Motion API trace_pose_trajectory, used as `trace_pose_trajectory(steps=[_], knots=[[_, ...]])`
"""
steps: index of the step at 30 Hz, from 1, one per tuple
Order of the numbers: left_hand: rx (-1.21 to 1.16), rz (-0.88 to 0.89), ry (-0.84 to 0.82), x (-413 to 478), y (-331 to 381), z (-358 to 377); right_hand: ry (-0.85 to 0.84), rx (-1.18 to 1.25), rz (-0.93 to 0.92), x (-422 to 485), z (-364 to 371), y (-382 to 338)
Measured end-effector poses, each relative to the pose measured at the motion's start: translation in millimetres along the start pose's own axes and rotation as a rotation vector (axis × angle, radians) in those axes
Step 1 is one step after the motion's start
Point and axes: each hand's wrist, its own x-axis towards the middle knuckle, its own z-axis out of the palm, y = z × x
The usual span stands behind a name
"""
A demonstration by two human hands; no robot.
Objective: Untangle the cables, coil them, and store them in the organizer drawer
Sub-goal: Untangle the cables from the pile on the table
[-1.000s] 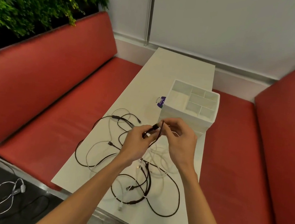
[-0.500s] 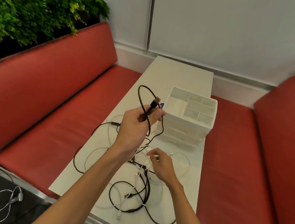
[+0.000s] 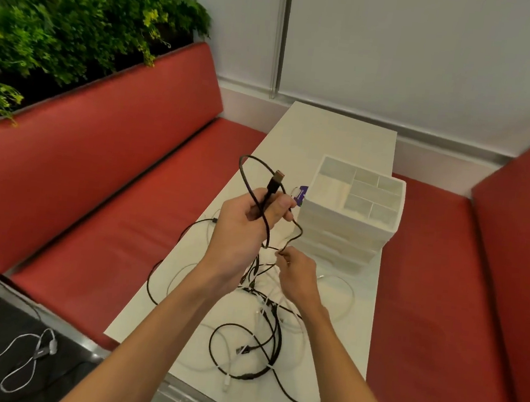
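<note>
Black cable (image 3: 243,178) is up off the table, gripped in the person's left hand (image 3: 247,228). The fingers are curled round it just below the plug (image 3: 278,177), which pokes up past the knuckles, and one loop arcs over the top of the hand. Right hand (image 3: 296,275) sits lower and a bit to the right, fingertips pinching the black strand that drops from that loop. Under both hands the rest of the cables (image 3: 253,348) lie in a black-and-white tangle on the white table (image 3: 340,133). The white organizer (image 3: 347,218) stands just behind the hands, with open compartments on top.
</note>
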Motion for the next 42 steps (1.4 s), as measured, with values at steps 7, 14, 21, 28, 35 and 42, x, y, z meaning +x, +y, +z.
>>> trace_pose_trajectory(steps=[7,14,21,28,35,42], knots=[[0.211,-0.154,0.065,-17.5,-57.1,-33.6,0.142,0.137,-0.144,-23.8,-35.3,-14.5],[0.505,-0.208,0.036,-23.6,-98.3,-36.6,0.217,0.360,-0.188,-45.6,-78.2,-77.5],[0.415,-0.050,-0.191,-19.6,-94.1,-24.1,0.264,0.375,-0.245,-61.1,-96.8,-125.8],[0.230,-0.148,-0.370,-29.9,-77.5,-41.1,0.342,0.516,-0.136,-88.5,-93.2,-130.3],[0.236,-0.169,-0.356,-50.3,-66.9,-77.9,0.242,0.744,-0.024,-145.1,-69.4,-112.4],[0.167,-0.225,-0.455,-80.7,-64.8,-104.1,-0.168,0.675,0.209,-203.3,-5.1,-88.0]])
